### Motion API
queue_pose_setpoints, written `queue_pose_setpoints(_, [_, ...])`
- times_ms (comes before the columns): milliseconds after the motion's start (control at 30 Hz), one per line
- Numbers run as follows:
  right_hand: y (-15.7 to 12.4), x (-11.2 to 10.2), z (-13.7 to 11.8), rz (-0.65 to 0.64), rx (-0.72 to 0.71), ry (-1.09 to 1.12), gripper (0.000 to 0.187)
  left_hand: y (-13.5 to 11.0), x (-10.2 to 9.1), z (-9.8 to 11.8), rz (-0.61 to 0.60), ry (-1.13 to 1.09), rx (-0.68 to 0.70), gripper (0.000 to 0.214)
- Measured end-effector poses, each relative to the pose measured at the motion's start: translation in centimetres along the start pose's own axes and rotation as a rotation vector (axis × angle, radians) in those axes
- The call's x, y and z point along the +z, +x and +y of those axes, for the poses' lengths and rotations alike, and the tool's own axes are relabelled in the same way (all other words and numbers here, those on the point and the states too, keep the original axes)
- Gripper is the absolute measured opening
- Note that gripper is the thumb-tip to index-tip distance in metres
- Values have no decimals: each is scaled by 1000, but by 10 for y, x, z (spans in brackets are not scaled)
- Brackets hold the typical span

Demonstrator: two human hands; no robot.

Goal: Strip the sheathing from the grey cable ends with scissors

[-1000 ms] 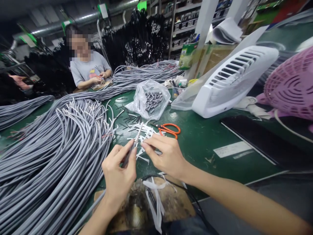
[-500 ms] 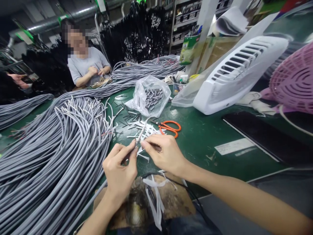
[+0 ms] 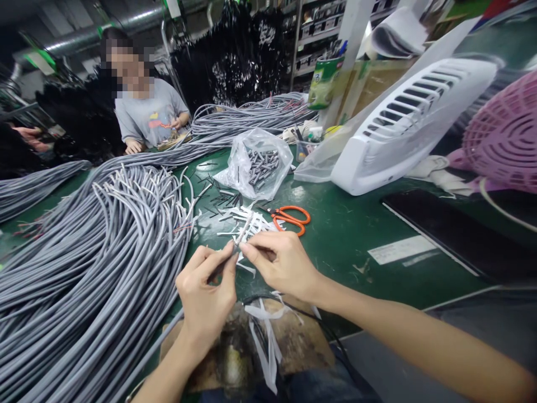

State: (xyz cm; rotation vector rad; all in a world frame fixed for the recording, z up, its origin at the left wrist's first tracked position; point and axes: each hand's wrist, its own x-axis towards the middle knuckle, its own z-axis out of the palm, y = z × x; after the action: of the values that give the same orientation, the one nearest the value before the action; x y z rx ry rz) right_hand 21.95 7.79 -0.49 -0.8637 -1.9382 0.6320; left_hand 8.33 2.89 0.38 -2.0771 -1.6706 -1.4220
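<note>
My left hand [image 3: 207, 291] is closed in a pinch on a cable end [image 3: 240, 237], whose whitish stripped strands point away from me. Thumb and forefinger of my right hand [image 3: 285, 263] pinch the same end, their tips almost touching those of the left. The exact grip point is small and partly covered by the fingers. Just beyond the fingertips lie white strip scraps [image 3: 255, 222] and orange-handled scissors [image 3: 291, 218]. A big bundle of grey cables [image 3: 104, 268] spreads to the left of my left hand.
A clear plastic bag [image 3: 260, 162] of short grey tubes stands ahead, with black tube pieces [image 3: 226, 198] before it. At right are a white fan [image 3: 403, 123], a pink fan [image 3: 503, 134] and a dark flat panel [image 3: 457, 235]. Another person [image 3: 151, 112] sits across the table.
My hands stay nearly in place, with the fingertips shifting slightly on the cable end. The person across has moved their hands apart, one lowered to the table.
</note>
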Motion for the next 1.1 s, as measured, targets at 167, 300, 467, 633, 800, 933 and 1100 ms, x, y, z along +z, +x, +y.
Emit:
queue_pose_setpoints(167, [2, 2, 0, -90, 172, 187, 37, 2, 2, 1, -22, -31, -23, 14])
queue_pose_setpoints(300, [-7, 7, -2, 66, 12, -8, 34, 1, 2, -1, -72, -100, -126, 13])
queue_pose_setpoints(467, [-13, 9, 1, 178, -288, -199, 28, 0, 0, -5, -177, -227, -305, 16])
queue_pose_setpoints(633, [-6, 9, -1, 151, -100, -132, 30, 0, 1, -1, -67, -59, -112, 16])
queue_pose_setpoints(800, [-15, 12, -16, 155, -478, -98, 29, 10, 7, -18, -124, -8, -268, 18])
queue_pose_setpoints(933, [-14, 11, -14, 111, -453, -65, 26, 18, 5, -29, -214, -259, -580, 28])
queue_pose_setpoints(1100, [2, 9, 0, 122, -89, -49, 25, 13, -2, -17, -194, -451, -612, 31])
